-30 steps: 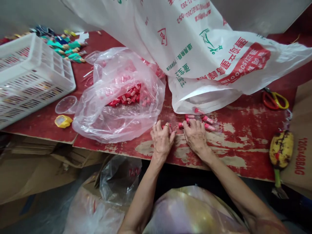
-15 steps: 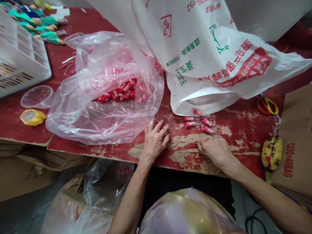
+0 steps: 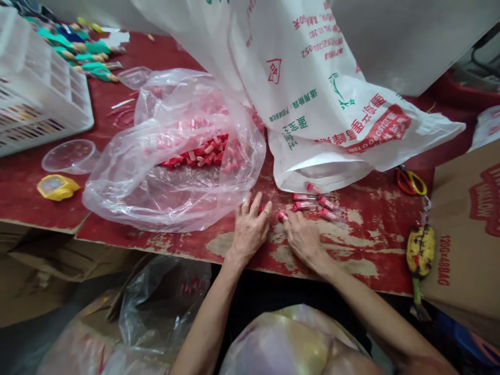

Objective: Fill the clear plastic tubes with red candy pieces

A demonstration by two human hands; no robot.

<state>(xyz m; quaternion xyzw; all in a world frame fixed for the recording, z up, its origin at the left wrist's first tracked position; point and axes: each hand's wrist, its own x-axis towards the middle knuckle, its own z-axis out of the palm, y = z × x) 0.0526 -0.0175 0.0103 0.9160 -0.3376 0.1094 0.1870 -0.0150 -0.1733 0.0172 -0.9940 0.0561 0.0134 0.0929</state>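
My left hand [image 3: 252, 226] lies palm down on the table at the near right corner of the clear plastic bag [image 3: 128, 200], fingers stretched and apart. A bit of red shows at its fingertips, mostly hidden. Just to its right, my right hand [image 3: 303, 237] is closed, with a small red piece [image 3: 282, 215] at its thumb and fingertips. Many small red pieces [image 3: 207, 152] with pale pink labels fill the bag. Beyond my right hand, several small clear tubes with red ends [image 3: 304, 205] lie by the mouth of a white printed sack [image 3: 320, 179].
A white plastic basket [image 3: 74, 104], a clear round lid [image 3: 70, 156] and a yellow object [image 3: 58, 187] stand left. Scissors [image 3: 410, 182], a banana-shaped item [image 3: 420, 252] and a cardboard box [image 3: 464, 234] are right. Green-clad figures [image 3: 96, 57] lie far left.
My right hand has moved left, from beside the clear tubes to close by my left hand, and a red piece now shows at its fingertips. My left hand's fingers have straightened. The view has shifted slightly.
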